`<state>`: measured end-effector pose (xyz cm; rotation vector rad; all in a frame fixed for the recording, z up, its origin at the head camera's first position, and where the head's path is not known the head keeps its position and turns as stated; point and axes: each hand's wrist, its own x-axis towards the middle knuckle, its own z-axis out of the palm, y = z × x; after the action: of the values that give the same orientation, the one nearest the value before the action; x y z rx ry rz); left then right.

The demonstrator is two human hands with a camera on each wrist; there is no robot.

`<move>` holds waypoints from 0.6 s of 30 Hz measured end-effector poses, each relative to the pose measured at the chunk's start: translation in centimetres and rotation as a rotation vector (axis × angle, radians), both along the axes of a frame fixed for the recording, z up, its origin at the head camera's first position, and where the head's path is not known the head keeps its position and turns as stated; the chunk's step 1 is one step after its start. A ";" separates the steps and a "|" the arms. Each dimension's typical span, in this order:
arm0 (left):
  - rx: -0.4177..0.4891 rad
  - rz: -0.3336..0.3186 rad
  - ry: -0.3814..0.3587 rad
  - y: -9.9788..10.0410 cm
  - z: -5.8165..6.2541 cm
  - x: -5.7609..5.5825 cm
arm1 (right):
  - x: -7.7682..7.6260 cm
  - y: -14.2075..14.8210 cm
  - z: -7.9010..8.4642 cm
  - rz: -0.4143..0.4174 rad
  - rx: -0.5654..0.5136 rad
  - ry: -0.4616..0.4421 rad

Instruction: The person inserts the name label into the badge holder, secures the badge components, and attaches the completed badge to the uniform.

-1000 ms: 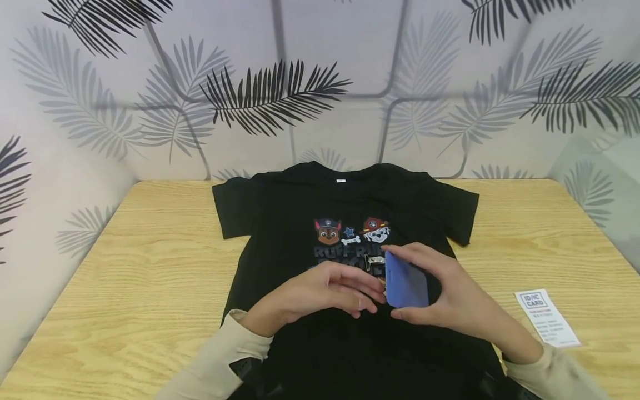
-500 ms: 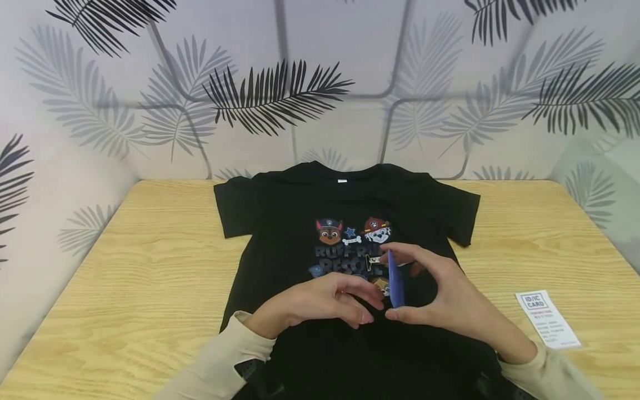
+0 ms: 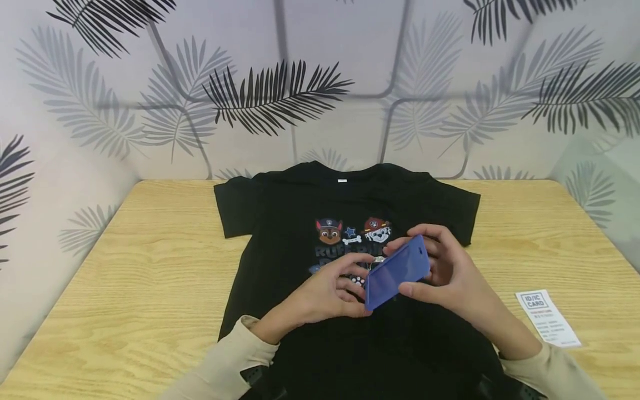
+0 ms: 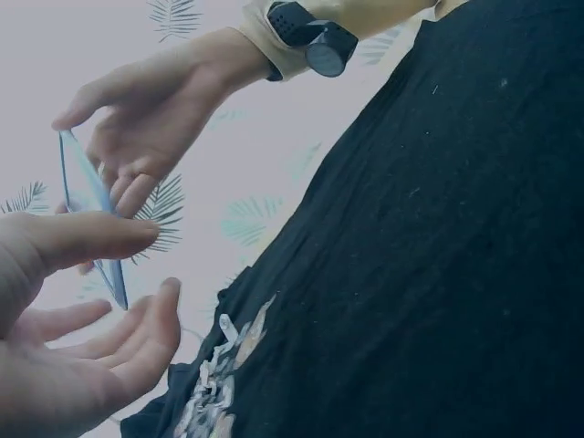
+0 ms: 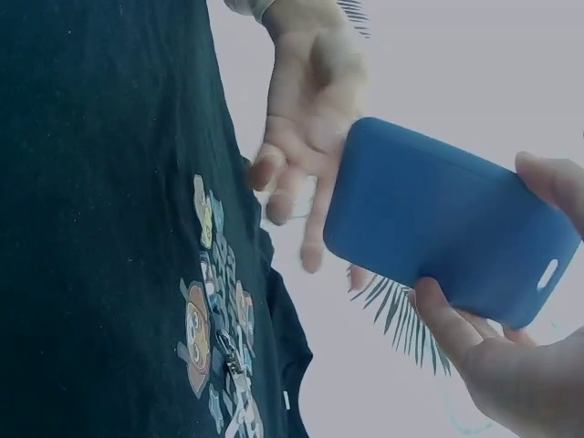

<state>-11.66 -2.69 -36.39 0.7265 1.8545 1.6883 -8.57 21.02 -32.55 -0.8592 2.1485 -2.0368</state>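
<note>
My right hand (image 3: 450,272) pinches a blue ID card holder (image 3: 400,272) between thumb and fingers, holding it tilted above a black T-shirt (image 3: 300,205). In the right wrist view, the holder's flat back (image 5: 438,219) shows, with a small slot at the end near the right hand. My left hand (image 3: 322,291) is at the holder's other end, its fingers spread and loosely bent. Whether the left thumb touches the holder's edge, I cannot tell. A metal clip (image 3: 379,259) shows just behind the holder, partly hidden. Printed cartoon dogs (image 3: 328,232) are on the shirt front.
A white paper card marked ID/IC CARD (image 3: 547,318) lies to the right on the wooden table (image 3: 145,261). Leaf-patterned cloth (image 3: 320,111) rises behind the table and along its sides.
The card holder has turned from nearly edge-on to slanted, so its recessed face now shows. My right hand has risen slightly, and the left hand has come up to the holder's lower end.
</note>
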 end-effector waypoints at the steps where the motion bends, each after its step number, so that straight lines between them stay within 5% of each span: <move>1: 0.012 0.021 0.041 0.0 0.1 0.0 | 0.0 0.0 0.0 -0.009 -0.016 -0.024; 13: 0.050 0.149 0.306 -1.2 1.1 -0.6 | -0.1 0.5 0.1 -0.137 0.111 -0.161; 18: 0.034 0.130 0.364 -1.2 1.7 -0.3 | -0.1 0.6 0.1 -0.164 0.190 -0.155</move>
<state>-11.96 -3.89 -34.71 1.0008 2.1632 1.7627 -8.65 21.59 -32.44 -0.4999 2.3441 -1.8549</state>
